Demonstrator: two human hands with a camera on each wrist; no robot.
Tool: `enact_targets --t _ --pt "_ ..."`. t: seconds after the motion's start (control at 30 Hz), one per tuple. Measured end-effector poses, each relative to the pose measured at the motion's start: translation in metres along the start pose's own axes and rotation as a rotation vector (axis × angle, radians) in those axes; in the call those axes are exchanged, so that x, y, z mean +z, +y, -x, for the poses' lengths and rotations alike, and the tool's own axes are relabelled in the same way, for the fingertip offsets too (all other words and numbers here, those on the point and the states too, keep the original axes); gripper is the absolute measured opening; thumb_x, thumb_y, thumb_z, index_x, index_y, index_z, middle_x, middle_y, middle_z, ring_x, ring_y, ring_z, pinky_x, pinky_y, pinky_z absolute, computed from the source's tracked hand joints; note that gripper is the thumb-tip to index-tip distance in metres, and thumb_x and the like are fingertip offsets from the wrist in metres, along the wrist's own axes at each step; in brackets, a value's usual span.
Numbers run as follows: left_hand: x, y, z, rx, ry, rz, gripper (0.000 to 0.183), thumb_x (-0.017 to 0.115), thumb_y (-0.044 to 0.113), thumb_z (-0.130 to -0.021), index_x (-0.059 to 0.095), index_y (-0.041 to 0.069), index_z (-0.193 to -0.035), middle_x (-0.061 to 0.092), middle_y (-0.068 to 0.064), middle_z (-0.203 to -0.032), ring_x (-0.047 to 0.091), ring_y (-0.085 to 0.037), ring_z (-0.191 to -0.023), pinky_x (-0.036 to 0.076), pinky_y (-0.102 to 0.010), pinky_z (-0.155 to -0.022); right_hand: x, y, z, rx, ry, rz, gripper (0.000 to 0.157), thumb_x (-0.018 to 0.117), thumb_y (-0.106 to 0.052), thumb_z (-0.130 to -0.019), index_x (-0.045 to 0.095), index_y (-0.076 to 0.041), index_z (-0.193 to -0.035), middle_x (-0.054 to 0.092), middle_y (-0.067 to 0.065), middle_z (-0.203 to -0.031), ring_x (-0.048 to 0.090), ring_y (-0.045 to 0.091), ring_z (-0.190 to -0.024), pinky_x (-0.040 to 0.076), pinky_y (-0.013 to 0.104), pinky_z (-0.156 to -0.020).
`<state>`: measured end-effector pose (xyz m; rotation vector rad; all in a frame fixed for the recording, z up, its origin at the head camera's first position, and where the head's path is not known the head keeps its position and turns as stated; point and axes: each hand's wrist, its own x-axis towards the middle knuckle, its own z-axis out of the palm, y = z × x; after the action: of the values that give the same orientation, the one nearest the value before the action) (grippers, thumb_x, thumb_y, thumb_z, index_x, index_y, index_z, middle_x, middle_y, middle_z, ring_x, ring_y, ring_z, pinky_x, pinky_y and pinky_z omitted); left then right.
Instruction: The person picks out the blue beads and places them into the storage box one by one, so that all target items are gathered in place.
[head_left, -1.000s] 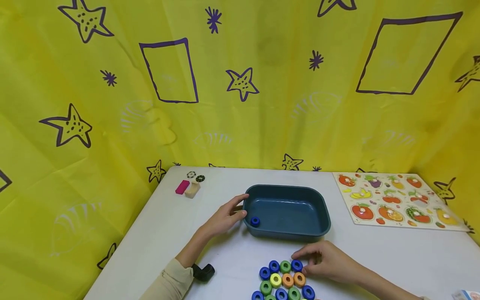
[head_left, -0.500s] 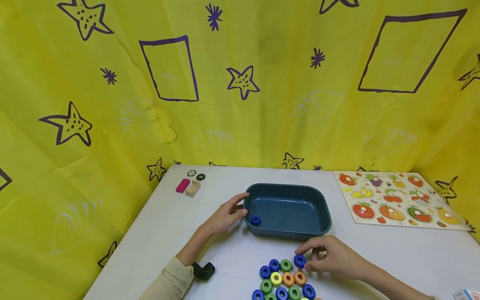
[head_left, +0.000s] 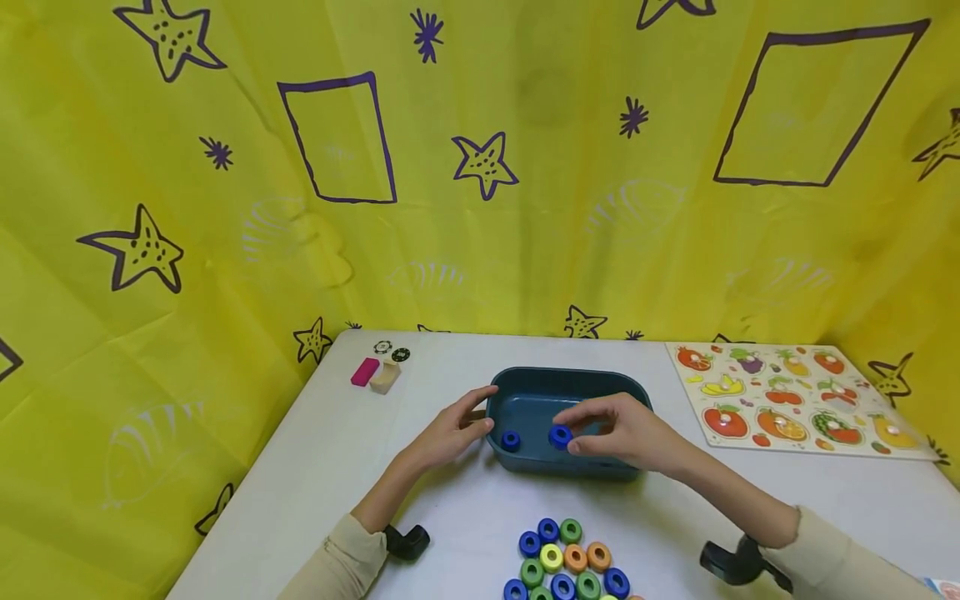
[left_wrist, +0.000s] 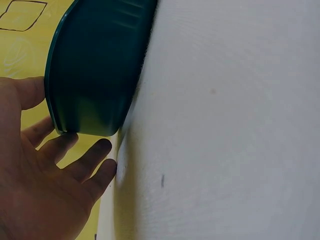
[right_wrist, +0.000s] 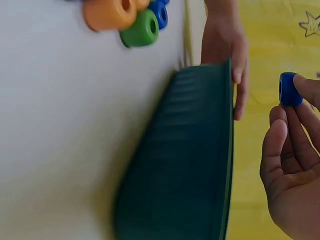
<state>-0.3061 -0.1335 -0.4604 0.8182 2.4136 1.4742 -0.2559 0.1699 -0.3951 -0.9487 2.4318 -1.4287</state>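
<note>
A dark teal plastic bin stands on the white table. My left hand rests at its left end, fingertips touching the rim and outer wall with the fingers spread. Over the bin, my right hand pinches a blue bead with a hole through it. In the right wrist view this blue bead sits between thumb and fingertips, above rim level. Another blue bead lies inside at the front left corner. Several more beads, such as a yellow bead and an orange bead, are grouped in front of the bin.
A fruit peg puzzle board lies at the back right. A pink block, a cream-coloured block and two round chips are at the back left. A yellow curtain hangs behind the table.
My right hand picked the blue bead from the group's upper right corner and carried it up and left, over the bin. My left hand stayed at the bin.
</note>
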Motion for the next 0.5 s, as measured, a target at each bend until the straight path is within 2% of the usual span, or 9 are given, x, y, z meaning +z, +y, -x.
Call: enact_targets --t 0.07,0.2,0.27,0.33,0.5 --pt "0.000 0.000 0.000 -0.006 -0.001 0.003 0.053 0.051 0.032 -0.096 0.031 0.029 -0.145 0.027 0.002 -0.149 0.043 -0.026 -0.125 0.039 -0.041 -0.097 0.003 0.004 -0.015 0.013 0.012 -0.003 0.027 0.071 -0.022 -0.083 0.068 -0.021 -0.110 0.066 -0.005 -0.106 0.061 0.016 -0.092 0.052 0.031 -0.077" --pt "-0.001 -0.001 0.000 -0.016 -0.004 0.001 0.053 0.051 0.031 -0.096 0.030 0.030 -0.145 0.026 0.003 -0.149 0.042 -0.026 -0.125 0.039 -0.042 -0.097 0.009 0.004 -0.041 0.017 0.008 -0.017 0.028 0.069 -0.014 -0.084 0.067 -0.011 -0.112 0.066 0.002 -0.106 0.061 0.020 -0.094 0.050 0.029 -0.080" --pt "-0.001 -0.001 0.001 -0.016 -0.012 0.003 0.053 0.050 0.029 -0.097 0.029 0.028 -0.146 0.026 0.002 -0.150 0.042 -0.026 -0.126 0.039 -0.043 -0.098 0.012 0.003 -0.052 0.018 -0.004 -0.029 0.028 0.069 -0.010 -0.084 0.066 -0.005 -0.112 0.066 0.008 -0.106 0.060 0.023 -0.095 0.050 0.029 -0.079" --pt "-0.002 0.007 0.003 -0.013 -0.025 0.002 0.053 0.049 0.025 -0.097 0.028 0.022 -0.146 0.026 -0.002 -0.150 0.042 -0.028 -0.126 0.039 -0.043 -0.097 0.015 0.004 -0.061 0.019 -0.027 -0.032 0.028 0.068 -0.008 -0.084 0.066 -0.001 -0.112 0.066 0.011 -0.106 0.061 0.025 -0.093 0.051 0.030 -0.078" --pt "-0.005 0.028 0.008 0.002 -0.037 -0.002 0.052 0.049 0.018 -0.097 0.029 0.013 -0.146 0.027 -0.010 -0.149 0.043 -0.031 -0.125 0.041 -0.044 -0.096 0.025 0.040 -0.081 0.034 -0.084 -0.048 0.029 0.069 -0.013 -0.085 0.067 -0.006 -0.112 0.068 0.005 -0.100 0.063 0.020 -0.083 0.054 0.034 -0.070"
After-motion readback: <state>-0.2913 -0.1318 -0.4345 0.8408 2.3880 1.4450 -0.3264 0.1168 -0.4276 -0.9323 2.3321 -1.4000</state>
